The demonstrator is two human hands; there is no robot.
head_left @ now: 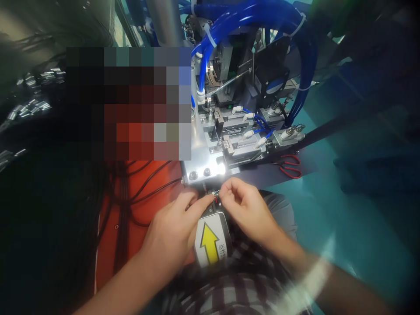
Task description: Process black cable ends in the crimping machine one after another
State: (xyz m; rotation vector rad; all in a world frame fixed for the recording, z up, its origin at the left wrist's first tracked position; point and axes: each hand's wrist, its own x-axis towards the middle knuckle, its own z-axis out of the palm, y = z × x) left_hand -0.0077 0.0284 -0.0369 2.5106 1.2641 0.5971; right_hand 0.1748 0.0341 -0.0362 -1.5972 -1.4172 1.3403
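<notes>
Small thin wires (pixel 215 195), one with a red part, show between my two hands just below the front edge of the metal machine plate (pixel 205 164). My left hand (pixel 179 216) is closed, its thumb reaching to the left side of the wires. From the right, my right hand (pixel 244 203) pinches at the wire ends with thumb and index finger together. What exactly lies under the left fingertips is hidden. Directly below the wires is a white label with a yellow arrow (pixel 210 245) on a dark-edged part.
Metal cylinders (pixel 243 146) with white fittings and thick blue tubes (pixel 308 57) stand ahead. Red-handled pliers (pixel 291 166) lie to the right. Black cables (pixel 123 192) run over an orange-red surface (pixel 110 249) at left. A pixelated block covers the upper left.
</notes>
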